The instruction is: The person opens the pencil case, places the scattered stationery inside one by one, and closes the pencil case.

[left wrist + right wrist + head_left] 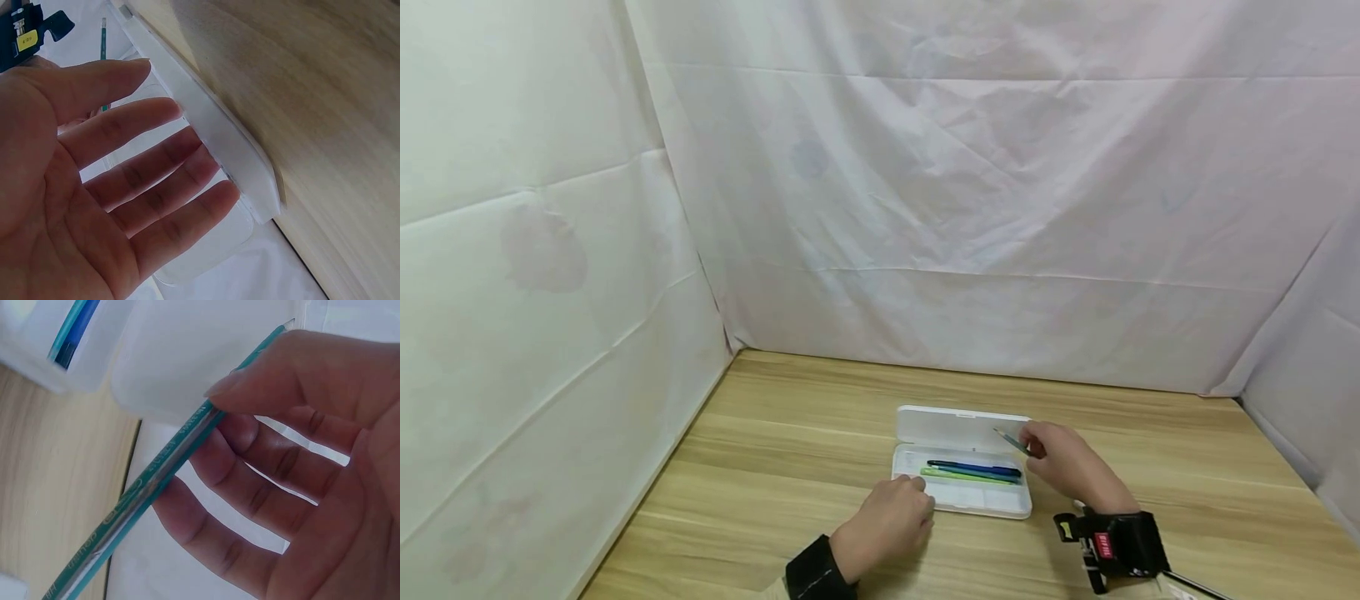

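A white pencil case lies with its lid raised at the back. Inside are a dark blue pen and a light green one beside it. My left hand is at the case's front left corner; in the left wrist view its fingers are extended, tips right at the white rim. Between thumb and fingertips, my right hand pinches a green pencil, held slantwise over the case's right side. The pencil's sharpened tip points toward the lid.
The case rests on a wood-grain table. White cloth hangs behind it and along the left side, with more cloth at the right. Black straps are around the wrists.
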Demonstrator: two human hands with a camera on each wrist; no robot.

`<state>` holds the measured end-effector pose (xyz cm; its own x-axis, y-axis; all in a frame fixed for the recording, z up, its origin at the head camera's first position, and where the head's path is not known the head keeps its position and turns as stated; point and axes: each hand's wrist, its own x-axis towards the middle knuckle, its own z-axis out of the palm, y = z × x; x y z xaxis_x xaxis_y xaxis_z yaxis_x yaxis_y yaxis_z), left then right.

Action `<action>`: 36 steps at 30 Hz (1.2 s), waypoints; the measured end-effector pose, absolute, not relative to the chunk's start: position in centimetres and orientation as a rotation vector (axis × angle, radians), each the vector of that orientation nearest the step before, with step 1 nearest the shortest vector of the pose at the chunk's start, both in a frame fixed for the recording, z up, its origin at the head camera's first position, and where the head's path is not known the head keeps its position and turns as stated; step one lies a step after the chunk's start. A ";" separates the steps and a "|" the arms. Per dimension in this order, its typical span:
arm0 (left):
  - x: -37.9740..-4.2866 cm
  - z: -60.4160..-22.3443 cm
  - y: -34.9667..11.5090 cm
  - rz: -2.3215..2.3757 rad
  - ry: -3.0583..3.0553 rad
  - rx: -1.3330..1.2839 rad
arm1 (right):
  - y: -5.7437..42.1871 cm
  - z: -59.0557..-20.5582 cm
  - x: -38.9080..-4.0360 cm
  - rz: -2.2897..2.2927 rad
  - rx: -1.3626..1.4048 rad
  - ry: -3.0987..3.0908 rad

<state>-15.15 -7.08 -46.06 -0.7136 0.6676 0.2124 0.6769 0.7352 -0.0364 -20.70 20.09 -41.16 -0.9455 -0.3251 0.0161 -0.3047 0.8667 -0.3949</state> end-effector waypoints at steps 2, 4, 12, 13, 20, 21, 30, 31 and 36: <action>-15.1 -46.0 -7.0 -0.074 -2.727 -1.074 | 19.8 -41.2 -20.8 -0.628 -0.500 2.983; -15.1 -46.1 -7.0 -0.083 -2.734 -1.076 | 19.6 -41.2 -20.8 -0.638 -0.505 2.979; -15.0 -45.8 -7.0 -0.098 -2.754 -1.078 | 18.7 -41.2 -20.8 -0.635 -0.492 2.967; -14.9 -45.7 -7.0 -0.094 -2.757 -1.078 | 18.5 -41.2 -20.8 -0.639 -0.488 2.961; -14.9 -45.7 -6.9 -0.080 -2.757 -1.082 | 17.6 -41.4 -20.8 -0.631 -0.506 2.938; -14.9 -45.7 -6.9 -0.081 -2.761 -1.082 | 17.4 -41.4 -20.8 -0.630 -0.514 2.939; -14.9 -45.6 -7.0 -0.078 -2.763 -1.086 | 16.4 -41.3 -20.8 -0.604 -0.594 2.960; -14.9 -45.6 -7.0 -0.076 -2.766 -1.087 | 16.2 -41.2 -20.8 -0.600 -0.602 2.963; -15.0 -45.7 -7.0 -0.078 -2.792 -1.085 | 15.5 -40.9 -20.9 -0.604 -0.631 2.971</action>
<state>-15.01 -6.99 -45.75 -0.7284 0.6677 0.1536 0.6752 0.7376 -0.0042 -20.94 15.55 -40.92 -0.9161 -0.3993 0.0365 -0.3819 0.8412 -0.3829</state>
